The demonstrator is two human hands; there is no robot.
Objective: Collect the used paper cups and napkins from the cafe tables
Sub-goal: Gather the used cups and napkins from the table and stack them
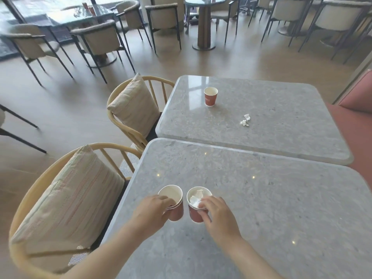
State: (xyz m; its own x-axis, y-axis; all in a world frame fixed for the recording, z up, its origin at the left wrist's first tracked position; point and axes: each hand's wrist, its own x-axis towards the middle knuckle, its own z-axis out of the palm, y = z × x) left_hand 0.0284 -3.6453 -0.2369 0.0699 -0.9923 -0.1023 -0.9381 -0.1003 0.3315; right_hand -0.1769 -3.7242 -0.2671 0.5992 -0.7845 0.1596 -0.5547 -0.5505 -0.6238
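Note:
My left hand grips a stack of red paper cups at the rim, over the near grey table. Beside it, my right hand holds another red cup stuffed with crumpled white napkins, fingers over its rim. On the far grey table one more red paper cup stands upright and empty. A crumpled white napkin lies to its right, nearer to me.
Two wooden chairs with striped cushions stand along the tables' left side. A red bench runs at the right. Further back are dark-framed armchairs and round glass tables.

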